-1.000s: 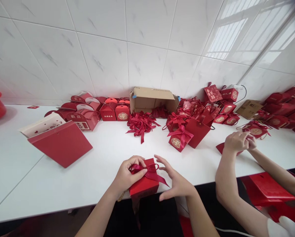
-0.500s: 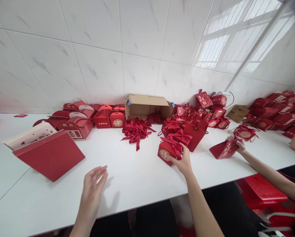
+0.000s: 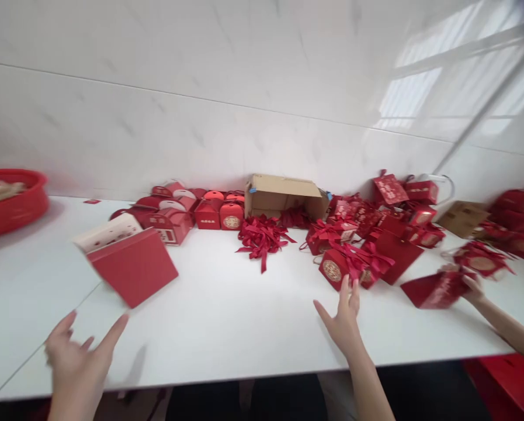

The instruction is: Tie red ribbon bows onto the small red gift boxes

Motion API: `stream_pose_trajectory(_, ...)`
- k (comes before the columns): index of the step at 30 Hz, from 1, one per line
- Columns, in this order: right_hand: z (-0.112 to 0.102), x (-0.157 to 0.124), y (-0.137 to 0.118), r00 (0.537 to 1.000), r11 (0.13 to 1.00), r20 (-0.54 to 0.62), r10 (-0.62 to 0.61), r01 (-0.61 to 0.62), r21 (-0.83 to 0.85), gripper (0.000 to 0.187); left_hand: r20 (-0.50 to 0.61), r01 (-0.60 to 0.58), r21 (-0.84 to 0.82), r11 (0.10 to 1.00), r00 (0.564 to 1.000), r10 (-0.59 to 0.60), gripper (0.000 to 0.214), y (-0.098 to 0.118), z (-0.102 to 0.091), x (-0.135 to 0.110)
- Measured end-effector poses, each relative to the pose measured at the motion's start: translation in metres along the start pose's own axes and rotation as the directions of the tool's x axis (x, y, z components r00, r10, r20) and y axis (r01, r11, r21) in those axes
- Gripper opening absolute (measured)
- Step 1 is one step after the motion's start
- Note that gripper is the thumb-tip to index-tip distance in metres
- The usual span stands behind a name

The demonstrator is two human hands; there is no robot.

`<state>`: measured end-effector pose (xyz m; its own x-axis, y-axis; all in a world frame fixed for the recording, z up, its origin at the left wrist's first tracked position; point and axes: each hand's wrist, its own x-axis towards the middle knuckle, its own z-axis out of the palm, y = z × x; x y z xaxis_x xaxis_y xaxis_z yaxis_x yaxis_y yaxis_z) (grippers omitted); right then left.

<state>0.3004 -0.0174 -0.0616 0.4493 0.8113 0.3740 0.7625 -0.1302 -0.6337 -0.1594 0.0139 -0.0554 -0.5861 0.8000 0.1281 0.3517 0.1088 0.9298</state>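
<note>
My left hand (image 3: 81,356) hovers at the near left of the table, thumb and fingers spread, holding nothing. Beyond it a large red box (image 3: 134,269) stands tilted, its cream printed inner face showing at the back. My right hand (image 3: 343,321) is open just in front of a small red gift box (image 3: 334,270) with a round gold emblem and a ribbon bow (image 3: 353,257) on top. Its fingertips overlap the box's near side in view; whether they touch it I cannot tell. A pile of loose red ribbons (image 3: 264,237) lies at the table's middle.
An open cardboard carton (image 3: 283,186) lies against the wall. Red handled boxes (image 3: 209,211) stand left of it; more gift boxes crowd the right. A red basin (image 3: 14,204) sits far left. At right, another person's hand (image 3: 474,287) holds a red box (image 3: 437,289).
My right hand has let go of the small bowed gift box, which now stands on the table. My left hand has moved left and spread its fingers. The view has swung left, bringing in the basin.
</note>
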Motion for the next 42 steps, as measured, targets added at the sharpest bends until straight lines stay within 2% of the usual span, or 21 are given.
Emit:
stream_pose_trajectory(1,0.007,-0.016,-0.005,0.997,0.999,0.068,-0.04,0.039,0.007,0.085,-0.098,0.031,-0.015,0.999,0.995,-0.032,0.09,0.017,-0.001,0.005)
stream_pose_trajectory(5,0.034,-0.059,-0.01,0.962,0.984,0.229,-0.146,0.166,-0.069,0.064,-0.033,-0.044,-0.029,0.999,0.999,0.043,0.086,0.074,0.005,0.03)
stream_pose_trajectory(9,0.044,-0.065,-0.006,0.948,0.965,0.268,-0.173,0.218,-0.147,0.059,-0.063,-0.094,-0.074,0.993,0.994,0.089,0.08,0.091,0.008,0.053)
stream_pose_trajectory(12,0.039,-0.061,-0.002,0.95,0.973,0.268,-0.158,0.196,-0.123,0.059,-0.007,-0.13,-0.097,0.987,0.992,0.13,0.055,0.095,0.01,0.051)
stream_pose_trajectory(15,0.032,-0.061,0.0,0.943,0.987,0.298,-0.15,0.162,-0.013,0.063,0.125,-0.176,-0.109,0.978,0.974,0.189,0.041,0.104,0.014,0.015)
stream_pose_trajectory(17,0.03,-0.066,-0.005,0.919,0.973,0.34,-0.2,0.144,0.182,0.073,0.23,-0.194,-0.108,0.975,0.949,0.214,0.036,0.11,0.022,-0.03)
stream_pose_trajectory(18,0.03,-0.07,-0.009,0.901,0.939,0.355,-0.247,0.132,0.317,0.08,0.314,-0.202,-0.118,0.972,0.921,0.229,0.033,0.112,0.027,-0.056)
stream_pose_trajectory(20,0.032,-0.079,-0.022,0.876,0.817,0.36,-0.321,0.064,0.573,0.091,0.554,-0.201,-0.194,0.96,0.786,0.276,0.029,0.114,0.042,-0.105)
stream_pose_trajectory(22,0.036,-0.089,-0.037,0.876,0.711,0.392,-0.281,-0.084,0.698,0.085,0.657,-0.209,-0.255,0.944,0.679,0.327,0.028,0.113,0.053,-0.133)
stream_pose_trajectory(23,0.037,-0.093,-0.044,0.876,0.68,0.421,-0.236,-0.16,0.715,0.078,0.666,-0.23,-0.272,0.935,0.656,0.355,0.033,0.112,0.056,-0.135)
stream_pose_trajectory(24,0.038,-0.096,-0.049,0.873,0.662,0.448,-0.192,-0.222,0.716,0.068,0.629,-0.263,-0.279,0.923,0.677,0.383,0.043,0.11,0.056,-0.129)
stream_pose_trajectory(25,0.039,-0.098,-0.053,0.869,0.653,0.467,-0.163,-0.26,0.712,0.058,0.516,-0.314,-0.277,0.908,0.748,0.417,0.06,0.107,0.053,-0.114)
stream_pose_trajectory(27,0.039,-0.1,-0.058,0.87,0.654,0.47,-0.147,-0.271,0.706,0.041,0.093,-0.381,-0.187,0.906,0.911,0.402,0.068,0.098,0.043,-0.064)
stream_pose_trajectory(28,0.038,-0.1,-0.06,0.876,0.658,0.461,-0.144,-0.263,0.705,0.035,-0.172,-0.351,-0.108,0.93,0.928,0.33,0.069,0.093,0.037,-0.034)
stream_pose_trajectory(29,0.037,-0.1,-0.062,0.886,0.66,0.444,-0.133,-0.255,0.707,0.032,-0.3,-0.323,-0.079,0.943,0.91,0.287,0.076,0.087,0.031,-0.003)
stream_pose_trajectory(31,0.035,-0.101,-0.067,0.915,0.657,0.392,-0.091,-0.24,0.714,0.031,-0.377,-0.262,-0.004,0.965,0.894,0.241,0.08,0.075,0.021,0.052)
stream_pose_trajectory(33,0.034,-0.102,-0.073,0.936,0.656,0.347,-0.059,-0.225,0.72,0.036,-0.264,-0.139,0.044,0.989,0.953,0.146,0.075,0.063,0.016,0.089)
stream_pose_trajectory(34,0.033,-0.102,-0.074,0.938,0.658,0.339,-0.064,-0.216,0.721,0.038,-0.173,-0.082,0.043,0.996,0.981,0.089,0.072,0.057,0.014,0.099)
stream_pose_trajectory(36,0.032,-0.101,-0.075,0.926,0.665,0.363,-0.107,-0.205,0.718,0.04,-0.067,-0.048,0.05,0.998,0.996,0.052,0.067,0.047,0.012,0.105)
stream_pose_trajectory(39,0.029,-0.097,-0.071,0.886,0.665,0.432,-0.17,-0.221,0.714,0.044,0.104,-0.092,0.065,0.994,0.991,0.085,0.064,0.036,0.01,0.08)
stream_pose_trajectory(42,0.026,-0.092,-0.066,0.848,0.652,0.477,-0.231,-0.229,0.723,0.058,0.365,-0.145,0.036,0.989,0.923,0.122,0.062,0.037,0.017,0.026)
